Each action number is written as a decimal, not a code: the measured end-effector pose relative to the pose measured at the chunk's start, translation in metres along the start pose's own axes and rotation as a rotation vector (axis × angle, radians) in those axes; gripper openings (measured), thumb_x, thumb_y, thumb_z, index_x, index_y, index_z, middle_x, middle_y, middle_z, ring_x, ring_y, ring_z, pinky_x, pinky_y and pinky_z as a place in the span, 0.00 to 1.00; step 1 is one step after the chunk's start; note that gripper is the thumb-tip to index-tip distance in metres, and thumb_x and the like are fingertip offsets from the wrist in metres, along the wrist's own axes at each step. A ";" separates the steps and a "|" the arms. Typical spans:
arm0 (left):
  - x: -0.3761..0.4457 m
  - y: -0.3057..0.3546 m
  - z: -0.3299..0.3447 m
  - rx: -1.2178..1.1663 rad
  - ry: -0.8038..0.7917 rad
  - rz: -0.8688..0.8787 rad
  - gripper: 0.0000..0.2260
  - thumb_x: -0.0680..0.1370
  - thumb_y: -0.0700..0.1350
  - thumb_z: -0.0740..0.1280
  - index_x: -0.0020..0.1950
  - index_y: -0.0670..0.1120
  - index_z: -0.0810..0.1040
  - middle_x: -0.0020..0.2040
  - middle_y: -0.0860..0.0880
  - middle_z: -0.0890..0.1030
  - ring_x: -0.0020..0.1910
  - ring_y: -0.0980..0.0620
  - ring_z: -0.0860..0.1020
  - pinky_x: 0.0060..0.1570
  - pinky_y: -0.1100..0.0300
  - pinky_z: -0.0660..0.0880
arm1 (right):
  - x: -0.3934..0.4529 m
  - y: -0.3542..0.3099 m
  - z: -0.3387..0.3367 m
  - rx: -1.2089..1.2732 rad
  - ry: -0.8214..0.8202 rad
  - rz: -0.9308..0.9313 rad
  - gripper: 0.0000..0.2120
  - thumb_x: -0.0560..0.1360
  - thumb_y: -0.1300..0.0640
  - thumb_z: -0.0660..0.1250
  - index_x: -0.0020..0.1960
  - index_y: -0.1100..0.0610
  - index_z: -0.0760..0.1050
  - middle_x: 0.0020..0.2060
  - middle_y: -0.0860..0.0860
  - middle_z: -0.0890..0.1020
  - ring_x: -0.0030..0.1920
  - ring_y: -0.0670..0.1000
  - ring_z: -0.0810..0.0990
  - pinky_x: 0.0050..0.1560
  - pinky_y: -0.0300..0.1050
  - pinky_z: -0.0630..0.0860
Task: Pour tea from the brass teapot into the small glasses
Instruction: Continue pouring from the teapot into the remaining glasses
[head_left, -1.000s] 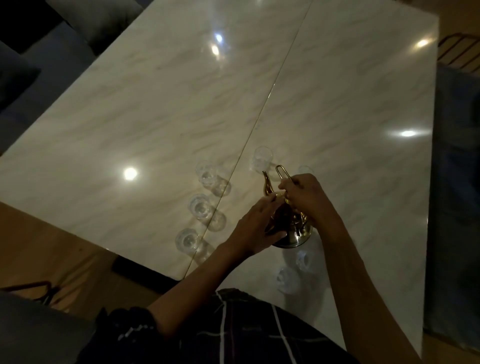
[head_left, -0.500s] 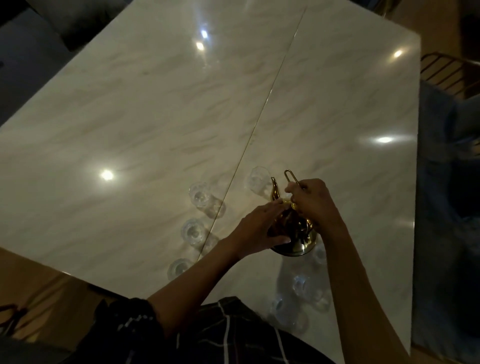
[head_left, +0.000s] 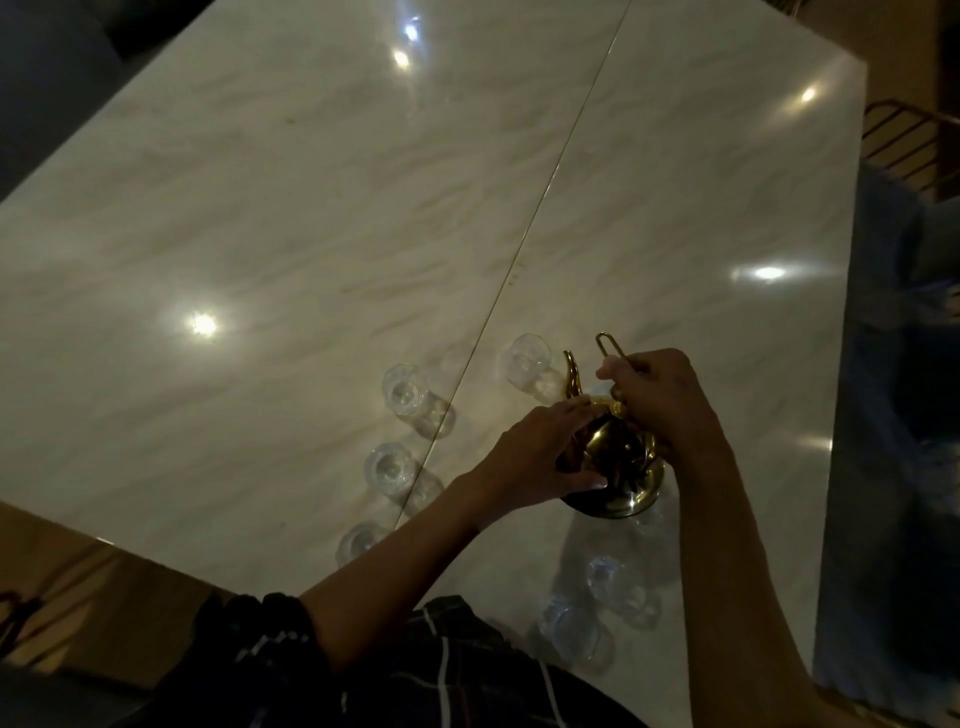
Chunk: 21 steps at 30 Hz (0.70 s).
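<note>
A brass teapot (head_left: 621, 467) stands on the pale marble table (head_left: 311, 234), its curved spout pointing away from me. My right hand (head_left: 660, 400) is closed around its thin wire handle. My left hand (head_left: 540, 457) lies against the pot's left side and lid. Several small clear glasses stand around it: one (head_left: 524, 358) just beyond the spout, a row of three to the left (head_left: 405, 389) (head_left: 387, 465) (head_left: 358, 540), and two near the front edge (head_left: 608, 577) (head_left: 563, 623). Whether any holds tea is too dim to tell.
A seam (head_left: 519, 260) runs down the middle of the table. A chair with a wire back (head_left: 904, 150) and blue cloth stands along the right side. Dark seating (head_left: 47, 67) is at the far left corner. Ceiling lights glare on the marble.
The view has shifted, so the pot and glasses sit lower and further right in frame. Both hands stay on the teapot in the same hold.
</note>
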<state>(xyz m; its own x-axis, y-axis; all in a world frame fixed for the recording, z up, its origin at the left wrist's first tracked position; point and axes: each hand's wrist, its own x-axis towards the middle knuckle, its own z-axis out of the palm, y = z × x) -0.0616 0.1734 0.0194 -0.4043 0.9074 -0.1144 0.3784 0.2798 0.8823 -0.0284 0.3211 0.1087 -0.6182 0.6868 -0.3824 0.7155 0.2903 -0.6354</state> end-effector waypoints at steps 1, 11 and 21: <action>0.000 0.001 0.000 -0.003 -0.001 0.004 0.36 0.75 0.54 0.76 0.79 0.49 0.66 0.77 0.46 0.69 0.72 0.45 0.71 0.68 0.49 0.72 | -0.001 -0.002 -0.001 -0.005 0.002 0.000 0.12 0.78 0.53 0.66 0.46 0.59 0.85 0.32 0.54 0.81 0.36 0.52 0.81 0.47 0.55 0.80; -0.004 0.008 0.003 -0.006 0.030 -0.017 0.38 0.75 0.57 0.76 0.81 0.52 0.63 0.81 0.47 0.64 0.75 0.45 0.67 0.68 0.53 0.65 | -0.008 -0.016 -0.011 -0.001 -0.007 0.006 0.13 0.79 0.54 0.66 0.46 0.62 0.85 0.35 0.60 0.83 0.38 0.55 0.81 0.43 0.53 0.81; -0.003 0.012 0.003 0.011 0.042 0.001 0.39 0.74 0.59 0.75 0.81 0.53 0.63 0.80 0.48 0.65 0.73 0.45 0.69 0.69 0.48 0.70 | -0.010 -0.022 -0.019 0.006 -0.012 0.009 0.12 0.79 0.54 0.66 0.47 0.60 0.84 0.31 0.54 0.79 0.33 0.50 0.78 0.33 0.42 0.72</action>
<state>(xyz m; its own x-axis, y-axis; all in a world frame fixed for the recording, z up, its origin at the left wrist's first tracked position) -0.0530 0.1750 0.0287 -0.4389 0.8936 -0.0941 0.3875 0.2827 0.8775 -0.0318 0.3203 0.1396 -0.6154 0.6815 -0.3959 0.7192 0.2801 -0.6359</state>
